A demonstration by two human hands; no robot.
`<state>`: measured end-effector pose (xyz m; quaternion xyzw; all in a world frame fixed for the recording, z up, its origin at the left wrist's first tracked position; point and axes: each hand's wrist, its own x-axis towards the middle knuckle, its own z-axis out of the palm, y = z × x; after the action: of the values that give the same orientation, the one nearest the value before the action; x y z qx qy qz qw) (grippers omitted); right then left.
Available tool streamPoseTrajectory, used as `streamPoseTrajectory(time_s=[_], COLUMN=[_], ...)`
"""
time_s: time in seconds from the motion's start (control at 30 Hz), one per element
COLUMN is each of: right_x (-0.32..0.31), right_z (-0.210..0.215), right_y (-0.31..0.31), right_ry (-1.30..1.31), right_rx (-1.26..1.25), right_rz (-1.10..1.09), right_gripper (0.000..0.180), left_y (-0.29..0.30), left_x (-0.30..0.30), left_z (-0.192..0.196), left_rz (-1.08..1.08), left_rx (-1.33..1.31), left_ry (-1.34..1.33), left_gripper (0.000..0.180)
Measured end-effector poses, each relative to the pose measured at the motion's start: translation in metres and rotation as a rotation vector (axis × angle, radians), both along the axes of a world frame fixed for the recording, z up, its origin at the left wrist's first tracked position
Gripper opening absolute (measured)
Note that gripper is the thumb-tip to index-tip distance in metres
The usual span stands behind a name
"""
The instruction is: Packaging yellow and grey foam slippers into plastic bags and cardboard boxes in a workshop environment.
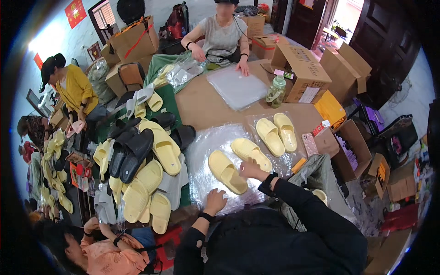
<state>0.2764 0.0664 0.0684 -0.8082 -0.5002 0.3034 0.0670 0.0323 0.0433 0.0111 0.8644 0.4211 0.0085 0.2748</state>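
Observation:
Two yellow slippers, one on the left (225,173) and one on the right (251,153), lie side by side on a stack of clear plastic bags (203,162) in front of me. My left hand (215,201) rests low on the bags, just below the left slipper, its fingers apart and slightly bent. Over the gap between the slippers is my right hand (253,169), fingers curled together; whatever they pinch is hidden. Another yellow pair (277,134) lies on clear plastic farther right.
Yellow, black and grey slippers form a heap (149,160) at left. A green bottle (276,91) and cardboard box (300,73) stand far right, near a phone (310,144). Across the table, a person (222,36) touches flat plastic sheets (238,87). Another person (114,252) sits close by, lower left.

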Motion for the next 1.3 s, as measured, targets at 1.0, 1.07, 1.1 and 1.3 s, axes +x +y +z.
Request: streamPoseTrajectory(time_s=[1.0, 1.07, 1.1, 1.3], right_x=[0.051, 0.050, 0.051, 0.061], right_z=[-0.104, -0.066, -0.043, 0.016], right_y=[0.033, 0.026, 0.022, 0.018], right_ry=[0.008, 0.246, 0.474, 1.370], right_rx=[0.195, 0.300, 0.404, 0.245], right_rz=[0.568, 0.475, 0.359, -0.260], right_gripper=[0.038, 0.032, 0.027, 0.027], left_y=[-0.012, -0.013, -0.014, -0.008], left_x=[0.001, -0.002, -0.001, 0.000], left_z=[0.001, -0.007, -0.013, -0.044], left_rz=[-0.244, -0.233, -0.238, -0.361], left_rx=[0.085, 0.103, 0.128, 0.100], left_ry=[0.215, 0.237, 0.254, 0.258], left_gripper=[0.066, 0.065, 0.063, 0.053])
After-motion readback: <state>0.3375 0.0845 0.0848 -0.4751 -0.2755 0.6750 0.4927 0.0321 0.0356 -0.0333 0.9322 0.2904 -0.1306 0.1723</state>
